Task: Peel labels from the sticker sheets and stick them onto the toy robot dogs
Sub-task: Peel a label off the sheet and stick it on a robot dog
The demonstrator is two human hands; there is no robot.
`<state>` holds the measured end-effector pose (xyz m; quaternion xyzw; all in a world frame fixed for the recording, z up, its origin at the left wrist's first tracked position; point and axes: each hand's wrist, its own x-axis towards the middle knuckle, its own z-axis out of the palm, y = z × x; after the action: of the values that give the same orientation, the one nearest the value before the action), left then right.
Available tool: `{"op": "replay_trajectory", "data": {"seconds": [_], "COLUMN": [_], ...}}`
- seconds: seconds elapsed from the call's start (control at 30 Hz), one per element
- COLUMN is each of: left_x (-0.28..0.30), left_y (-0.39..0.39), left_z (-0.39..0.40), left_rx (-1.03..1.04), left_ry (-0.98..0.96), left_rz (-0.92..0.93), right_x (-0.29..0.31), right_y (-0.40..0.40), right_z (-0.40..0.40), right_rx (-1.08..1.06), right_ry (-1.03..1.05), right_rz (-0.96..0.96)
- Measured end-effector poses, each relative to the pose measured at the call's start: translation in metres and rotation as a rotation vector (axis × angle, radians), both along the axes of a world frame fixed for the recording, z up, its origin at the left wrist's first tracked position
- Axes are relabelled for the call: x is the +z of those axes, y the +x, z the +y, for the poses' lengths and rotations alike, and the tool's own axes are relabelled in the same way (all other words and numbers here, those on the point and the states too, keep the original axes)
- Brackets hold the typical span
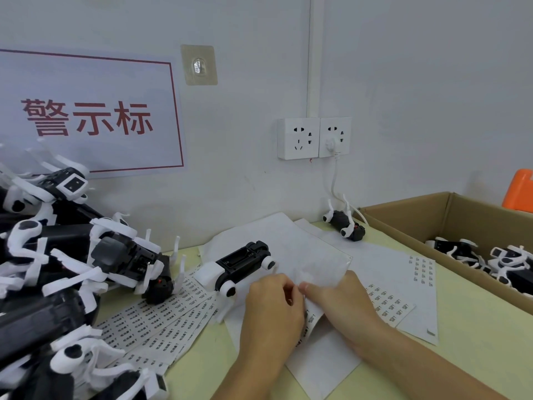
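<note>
Both hands meet over a sticker sheet (310, 316) near the table's front edge. The left hand (269, 310) and right hand (343, 307) pinch the sheet, apparently lifting a label. One toy dog (239, 265) lies belly-up just behind. A pile of dogs (72, 269) at the left edge likely awaits labels; a box (450, 215) at the right edge holds others.

One black and white toy dog (240, 265) is lying on its back on the white paper, belly hatch open. More toy dogs (72, 269) are sitting piled up on the left. Sticker sheets (161, 321) with tiny labels are lying spread flat below them
</note>
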<state>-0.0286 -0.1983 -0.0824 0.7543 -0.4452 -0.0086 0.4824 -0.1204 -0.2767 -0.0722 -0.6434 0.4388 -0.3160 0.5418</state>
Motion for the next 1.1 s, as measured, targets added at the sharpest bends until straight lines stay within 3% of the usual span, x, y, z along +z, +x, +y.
{"op": "replay_trajectory", "data": {"seconds": [0.43, 0.63, 0.73, 0.93, 1.1], "left_x": [0.001, 0.003, 0.001, -0.001, -0.005], "left_y": [-0.004, 0.003, 0.006, 0.007, 0.002], "left_z": [0.000, 0.001, 0.000, 0.000, -0.002], "left_rx": [0.034, -0.028, -0.041, -0.054, -0.010], "left_ry": [0.047, -0.069, -0.094, -0.111, -0.025], "left_rz": [-0.112, 0.192, 0.242, 0.178, -0.076], "right_x": [0.001, -0.003, -0.004, -0.004, -0.004], "right_y": [0.001, 0.000, 0.000, 0.002, 0.002], "right_z": [0.003, -0.003, -0.004, -0.003, -0.001], "right_rx": [-0.051, -0.057, -0.045, -0.066, -0.063], "right_ry": [-0.032, 0.035, 0.035, -0.002, -0.037], "right_rz": [0.045, 0.016, 0.020, 0.037, 0.042]}}
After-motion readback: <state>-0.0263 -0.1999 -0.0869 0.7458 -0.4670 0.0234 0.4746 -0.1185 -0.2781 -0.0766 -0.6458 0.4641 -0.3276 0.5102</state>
